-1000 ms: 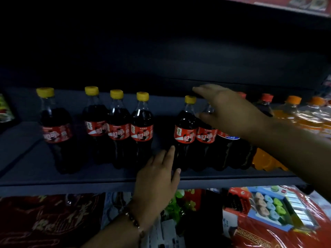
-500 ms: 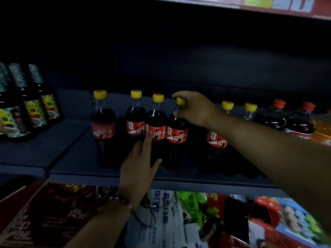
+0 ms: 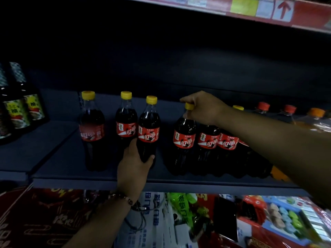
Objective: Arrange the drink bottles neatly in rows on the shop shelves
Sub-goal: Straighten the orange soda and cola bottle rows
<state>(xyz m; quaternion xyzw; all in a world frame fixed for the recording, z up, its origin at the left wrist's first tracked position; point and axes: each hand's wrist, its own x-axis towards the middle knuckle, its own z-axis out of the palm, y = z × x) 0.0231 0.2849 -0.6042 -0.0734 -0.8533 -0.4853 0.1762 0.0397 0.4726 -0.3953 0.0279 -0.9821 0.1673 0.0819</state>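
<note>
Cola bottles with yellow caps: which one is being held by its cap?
The cola bottle heading the right-hand cluster; the right hand pinches its cap.

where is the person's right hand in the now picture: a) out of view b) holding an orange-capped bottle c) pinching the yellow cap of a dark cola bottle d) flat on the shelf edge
c: the right hand curls over the yellow cap of the dark cola bottle with the red label, its fingers pinching the cap.

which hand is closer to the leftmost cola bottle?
Left. The left hand grips the third cola's base, two bottles right of the leftmost cola bottle. The right hand holds the fourth cola's cap, farther right across a gap.
</note>
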